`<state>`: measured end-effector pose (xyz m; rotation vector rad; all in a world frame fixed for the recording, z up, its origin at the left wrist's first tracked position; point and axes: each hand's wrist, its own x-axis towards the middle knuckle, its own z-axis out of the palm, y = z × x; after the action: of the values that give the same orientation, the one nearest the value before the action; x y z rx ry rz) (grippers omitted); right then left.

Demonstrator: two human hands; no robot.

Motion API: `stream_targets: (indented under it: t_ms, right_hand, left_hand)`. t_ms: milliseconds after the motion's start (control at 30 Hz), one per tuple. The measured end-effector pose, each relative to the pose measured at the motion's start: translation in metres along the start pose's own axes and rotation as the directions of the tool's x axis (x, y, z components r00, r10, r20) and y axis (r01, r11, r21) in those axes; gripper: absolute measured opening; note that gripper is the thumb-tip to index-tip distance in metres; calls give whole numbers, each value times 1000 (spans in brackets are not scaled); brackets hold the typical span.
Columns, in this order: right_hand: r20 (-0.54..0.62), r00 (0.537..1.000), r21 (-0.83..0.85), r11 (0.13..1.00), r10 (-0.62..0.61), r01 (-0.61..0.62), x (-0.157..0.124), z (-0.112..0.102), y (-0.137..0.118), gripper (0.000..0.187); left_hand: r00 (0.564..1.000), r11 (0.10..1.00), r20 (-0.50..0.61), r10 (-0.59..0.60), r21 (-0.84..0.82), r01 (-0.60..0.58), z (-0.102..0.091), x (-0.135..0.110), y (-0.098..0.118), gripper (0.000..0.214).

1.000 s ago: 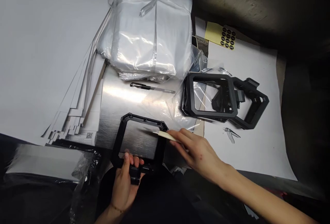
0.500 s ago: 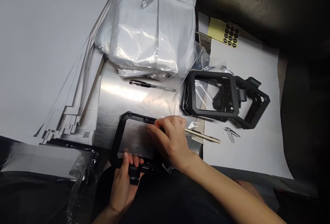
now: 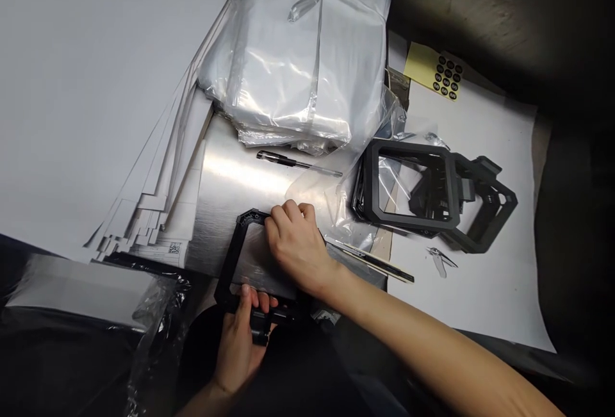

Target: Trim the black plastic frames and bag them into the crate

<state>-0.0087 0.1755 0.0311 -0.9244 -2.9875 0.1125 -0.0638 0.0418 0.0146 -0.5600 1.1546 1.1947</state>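
Note:
A black rectangular frame point(image 3: 229, 269) with cut corners is held tilted near the table's front edge. My left hand point(image 3: 239, 345) is wrapped round its lower side, the thumb lying over the near rim beside a black knob-like part. Against the frame's far side, my right hand point(image 3: 298, 247) is closed with its fingers curled down. Its fingertips are hidden, so whatever they pinch cannot be seen. Right of this hand, a thin dark tool point(image 3: 375, 258) lies on a pale strip. Metal shows through the frame's opening.
Behind lies a tied stack of clear plastic bags point(image 3: 293, 52), with a black pen point(image 3: 298, 164) before it. More black frames point(image 3: 408, 220) rest at right on white paper point(image 3: 485, 302), near small clippers point(image 3: 439, 260) and a yellow sticker sheet point(image 3: 423, 65). Paper sheets point(image 3: 96, 84) fill the left.
My right hand has moved left along the frame's far side, its fingers now curled downward. The left hand keeps its hold. The whole view has shifted slightly.

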Motion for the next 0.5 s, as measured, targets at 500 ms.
stream_targets:
  t_ms: [500]
  right_hand:
    - [207,953,932,253,221,-261,-22,-57,18,12]
  left_hand:
    - [993,998,-99,62,-11,-63,5,-4,2,28]
